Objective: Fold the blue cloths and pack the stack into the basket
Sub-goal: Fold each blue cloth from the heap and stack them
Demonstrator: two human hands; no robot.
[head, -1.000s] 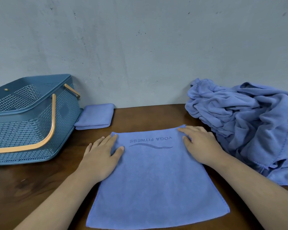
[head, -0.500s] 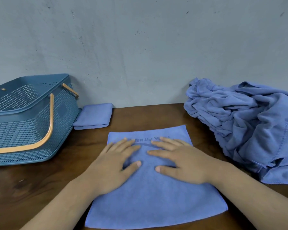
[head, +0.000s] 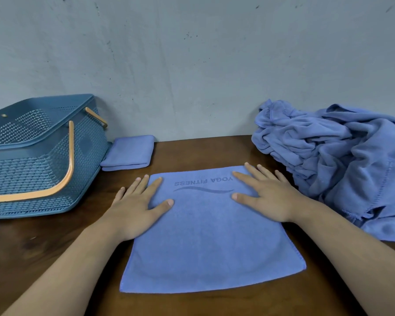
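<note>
A blue cloth [head: 210,242] printed with "YOGA FITNESS" lies flat on the wooden table in front of me. My left hand [head: 137,206] presses flat on its far left corner, fingers straight. My right hand [head: 267,195] presses flat on its far right corner, fingers spread. One folded blue cloth [head: 128,153] sits against the wall beside the basket. The blue plastic basket [head: 32,169] with orange handles stands at the left, tilted toward me. A crumpled heap of blue cloths [head: 342,160] lies at the right.
The dark wooden table [head: 43,252] runs up to a grey wall [head: 192,65] at the back. Bare wood shows between the basket and the flat cloth, and along the near edge.
Both hands have slid apart from the middle of the cloth out to its far corners, uncovering the printed logo. The cloth lies a little flatter.
</note>
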